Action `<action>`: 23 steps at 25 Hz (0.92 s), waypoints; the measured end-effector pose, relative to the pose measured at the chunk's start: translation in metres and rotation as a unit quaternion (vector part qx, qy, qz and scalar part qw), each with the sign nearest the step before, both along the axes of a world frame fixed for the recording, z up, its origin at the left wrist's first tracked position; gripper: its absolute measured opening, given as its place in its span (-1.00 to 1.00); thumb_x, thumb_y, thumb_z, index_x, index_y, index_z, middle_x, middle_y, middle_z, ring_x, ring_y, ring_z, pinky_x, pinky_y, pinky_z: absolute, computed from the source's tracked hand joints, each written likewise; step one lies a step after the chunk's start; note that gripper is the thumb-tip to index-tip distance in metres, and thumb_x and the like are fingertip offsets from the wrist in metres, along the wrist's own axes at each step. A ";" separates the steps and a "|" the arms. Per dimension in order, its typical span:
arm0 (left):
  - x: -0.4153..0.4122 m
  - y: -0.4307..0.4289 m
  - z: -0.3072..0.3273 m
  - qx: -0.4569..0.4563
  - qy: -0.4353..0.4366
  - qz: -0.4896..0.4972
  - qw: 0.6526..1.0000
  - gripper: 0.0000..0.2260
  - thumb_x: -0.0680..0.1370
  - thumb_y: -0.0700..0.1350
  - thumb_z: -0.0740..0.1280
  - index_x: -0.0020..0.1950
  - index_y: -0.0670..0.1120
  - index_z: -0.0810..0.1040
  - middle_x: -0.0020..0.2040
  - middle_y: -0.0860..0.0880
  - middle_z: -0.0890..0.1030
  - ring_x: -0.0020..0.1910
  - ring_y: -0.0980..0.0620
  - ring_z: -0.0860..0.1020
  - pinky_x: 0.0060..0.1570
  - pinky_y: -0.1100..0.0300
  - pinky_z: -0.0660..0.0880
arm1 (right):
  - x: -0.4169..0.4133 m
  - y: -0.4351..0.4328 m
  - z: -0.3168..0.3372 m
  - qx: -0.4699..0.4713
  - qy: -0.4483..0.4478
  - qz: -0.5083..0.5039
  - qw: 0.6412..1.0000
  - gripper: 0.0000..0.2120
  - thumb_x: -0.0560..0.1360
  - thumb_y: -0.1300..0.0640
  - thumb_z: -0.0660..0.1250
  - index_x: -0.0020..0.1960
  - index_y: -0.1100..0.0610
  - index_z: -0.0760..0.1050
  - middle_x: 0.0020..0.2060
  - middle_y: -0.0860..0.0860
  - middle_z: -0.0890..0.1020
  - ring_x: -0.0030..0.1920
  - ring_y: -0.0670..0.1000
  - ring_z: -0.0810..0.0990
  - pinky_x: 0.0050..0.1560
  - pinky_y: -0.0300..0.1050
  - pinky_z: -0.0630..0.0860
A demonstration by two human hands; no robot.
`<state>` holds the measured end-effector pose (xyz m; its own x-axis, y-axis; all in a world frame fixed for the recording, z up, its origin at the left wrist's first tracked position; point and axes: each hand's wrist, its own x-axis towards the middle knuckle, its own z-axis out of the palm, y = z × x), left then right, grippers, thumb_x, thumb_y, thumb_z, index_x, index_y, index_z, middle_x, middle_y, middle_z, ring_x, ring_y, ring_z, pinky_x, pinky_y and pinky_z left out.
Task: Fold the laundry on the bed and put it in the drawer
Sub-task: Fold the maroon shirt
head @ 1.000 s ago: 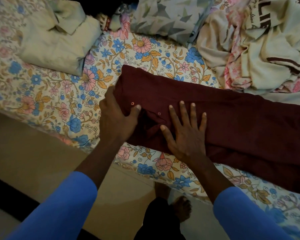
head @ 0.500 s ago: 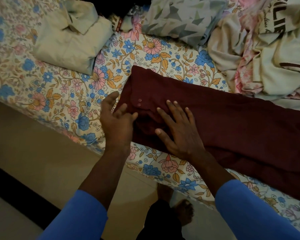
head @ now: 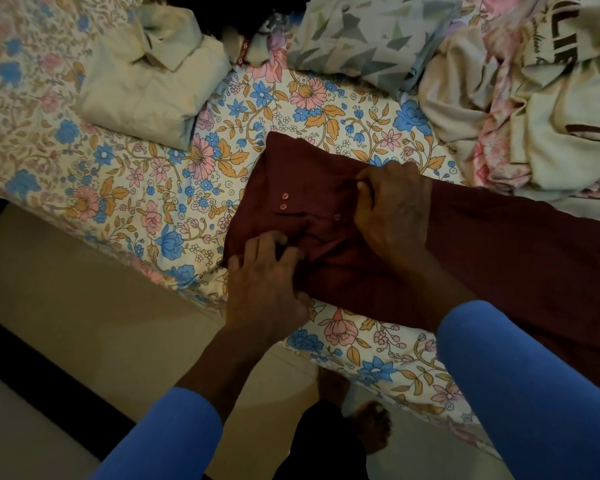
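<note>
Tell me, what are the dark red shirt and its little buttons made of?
The dark red shirt looks like soft matte woven cloth, maybe cotton: it creases and bunches under the hands. Its buttons look like smooth, slightly shiny pinkish plastic, though they are too small to be sure.

head view | looks steeply down, close | over bed [head: 291, 109] edge

- Bed [head: 146, 188]: covered by a floral sheet, blue, pink and orange blooms.
- Maroon garment [head: 499, 258]: lies flat along the near edge.
- Folded cream shirt [head: 153, 88]: far left.
- Grey patterned pillow [head: 371, 32]: at the far side.
- Heap of unfolded clothes [head: 541, 109]: far right.
</note>
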<state>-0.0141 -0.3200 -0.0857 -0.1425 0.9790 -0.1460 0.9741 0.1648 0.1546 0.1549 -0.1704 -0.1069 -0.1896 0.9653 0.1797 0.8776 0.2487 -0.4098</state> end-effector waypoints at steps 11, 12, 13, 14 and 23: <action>-0.039 0.051 0.013 0.106 -0.260 0.129 0.951 -0.62 0.57 -0.06 0.46 0.36 0.05 0.52 0.13 0.04 0.60 0.10 0.03 0.59 0.08 0.11 0.54 | -0.041 0.021 0.002 -0.054 0.044 0.099 0.993 -0.74 0.65 -0.10 0.28 0.17 0.04 0.60 0.02 0.03 0.59 0.13 0.08 0.52 0.24 0.11 0.38; -0.043 0.060 0.012 0.107 -0.234 0.171 0.951 -0.60 0.55 -0.02 0.48 0.36 0.06 0.50 0.15 0.02 0.56 0.12 -0.01 0.58 0.08 0.09 0.52 | -0.038 0.014 0.007 0.000 0.102 0.074 0.992 -0.76 0.67 -0.05 0.25 0.12 0.08 0.59 -0.02 0.04 0.58 0.06 0.07 0.52 0.17 0.10 0.43; -0.045 0.066 0.010 0.106 -0.200 0.208 0.951 -0.58 0.54 0.03 0.48 0.35 0.05 0.48 0.19 -0.03 0.52 0.18 -0.06 0.54 0.10 0.06 0.49 | -0.034 0.003 0.008 0.034 0.142 0.078 0.986 -0.76 0.69 -0.03 0.22 0.11 0.10 0.57 -0.04 0.04 0.57 0.02 0.05 0.51 0.13 0.11 0.45; -0.045 0.068 0.007 0.097 -0.170 0.243 0.950 -0.55 0.53 0.09 0.48 0.36 0.04 0.46 0.26 -0.08 0.48 0.26 -0.12 0.49 0.14 0.01 0.45 | -0.029 -0.011 0.005 0.038 0.139 0.110 0.983 -0.73 0.70 -0.05 0.18 0.17 0.10 0.56 0.02 0.04 0.58 0.06 0.04 0.52 0.16 0.14 0.45; -0.049 0.087 -0.008 -0.045 -0.301 0.315 0.899 0.04 0.28 0.50 0.48 0.57 -0.02 0.25 0.44 -0.05 0.51 0.37 -0.11 0.53 0.37 -0.14 0.47 | -0.025 -0.050 -0.050 -0.071 -0.165 0.198 0.964 -0.31 0.65 -0.39 -0.16 0.69 -0.15 -0.13 0.69 0.01 -0.04 0.68 0.17 -0.10 0.59 0.37 -0.08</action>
